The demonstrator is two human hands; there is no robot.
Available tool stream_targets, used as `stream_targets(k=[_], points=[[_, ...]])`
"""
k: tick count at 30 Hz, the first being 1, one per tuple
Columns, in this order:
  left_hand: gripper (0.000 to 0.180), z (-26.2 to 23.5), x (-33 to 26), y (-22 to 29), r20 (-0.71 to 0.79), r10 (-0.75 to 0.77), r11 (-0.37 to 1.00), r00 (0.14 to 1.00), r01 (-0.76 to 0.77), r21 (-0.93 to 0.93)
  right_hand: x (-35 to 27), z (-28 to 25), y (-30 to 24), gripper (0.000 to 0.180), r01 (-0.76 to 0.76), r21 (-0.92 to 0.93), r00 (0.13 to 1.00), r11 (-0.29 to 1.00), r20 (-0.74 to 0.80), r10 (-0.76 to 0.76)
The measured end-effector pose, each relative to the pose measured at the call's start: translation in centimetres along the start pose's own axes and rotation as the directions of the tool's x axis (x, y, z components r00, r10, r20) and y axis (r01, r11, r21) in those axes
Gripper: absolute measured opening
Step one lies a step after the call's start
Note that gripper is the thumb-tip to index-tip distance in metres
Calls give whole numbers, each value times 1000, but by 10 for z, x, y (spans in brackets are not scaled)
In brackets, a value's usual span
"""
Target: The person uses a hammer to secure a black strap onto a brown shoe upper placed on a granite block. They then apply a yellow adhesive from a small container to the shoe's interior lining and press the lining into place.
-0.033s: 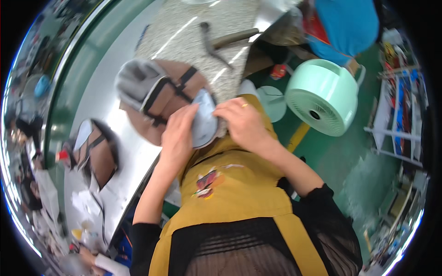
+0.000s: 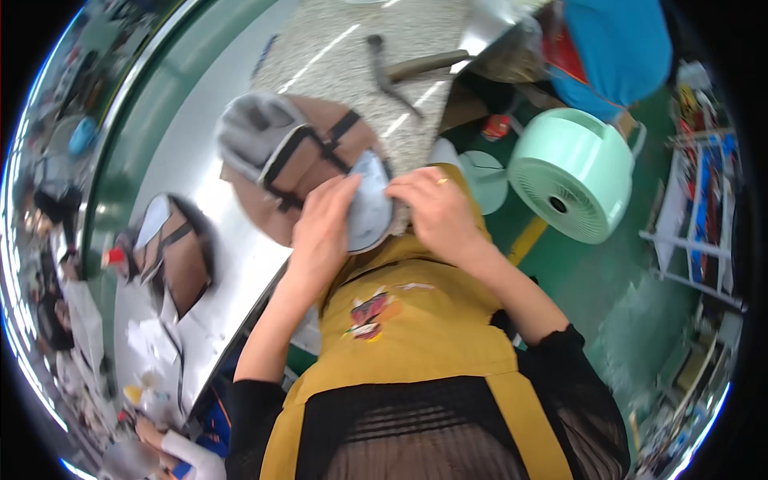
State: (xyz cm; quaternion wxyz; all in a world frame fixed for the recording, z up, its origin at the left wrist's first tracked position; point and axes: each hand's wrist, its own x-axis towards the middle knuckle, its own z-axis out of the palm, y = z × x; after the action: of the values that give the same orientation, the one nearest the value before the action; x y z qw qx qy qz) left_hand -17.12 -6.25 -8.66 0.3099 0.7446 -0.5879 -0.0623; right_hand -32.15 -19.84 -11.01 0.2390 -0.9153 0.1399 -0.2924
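A brown sewn fabric item point(image 2: 260, 200) with a grey soft lining and black straps rests at the table's edge, partly on the pale cloth surface. At its near right side sits a light-blue oval panel point(image 2: 370, 212) with a dark rim. My left hand point(image 2: 322, 232) is closed on the panel's left side, fingers lying along it. My right hand point(image 2: 436, 212) pinches the panel's right edge between thumb and fingers; a ring shows on one finger. What lies beneath the panel is hidden.
A similar brown item point(image 2: 180, 256) lies on the metal table point(image 2: 232, 280) to the left. Ahead is a curved dark handle-like part point(image 2: 388, 80). A mint-green fan point(image 2: 572, 176) stands right, with a blue bag point(image 2: 616, 48) behind it. Another person's arm point(image 2: 188, 452) shows at lower left.
The view has shifted a little, so the scene sits slightly farther right. Both hands keep their hold on the light-blue panel.
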Motion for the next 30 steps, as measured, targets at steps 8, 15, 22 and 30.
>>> stream_targets(k=[8, 15, 22, 30], points=[[44, -3, -16, -2, -66, 139, 948, 988, -113, 297, 28, 12, -3, 30, 86, -77, 996, 993, 29, -84], [49, 1, -6, -10, -17, 139, 942, 990, -127, 310, 8, -33, 5, 34, -83, -5, 982, 997, 171, 83], [51, -3, 23, -1, -130, -1, 1000, 992, -1, -16, -98, -145, 43, 24, -248, -400, 207, 882, 868, 452], [32, -74, 34, -8, -389, 95, 984, 916, -29, 174, 14, -75, 15, 24, -148, 93, 978, 985, 165, 131]])
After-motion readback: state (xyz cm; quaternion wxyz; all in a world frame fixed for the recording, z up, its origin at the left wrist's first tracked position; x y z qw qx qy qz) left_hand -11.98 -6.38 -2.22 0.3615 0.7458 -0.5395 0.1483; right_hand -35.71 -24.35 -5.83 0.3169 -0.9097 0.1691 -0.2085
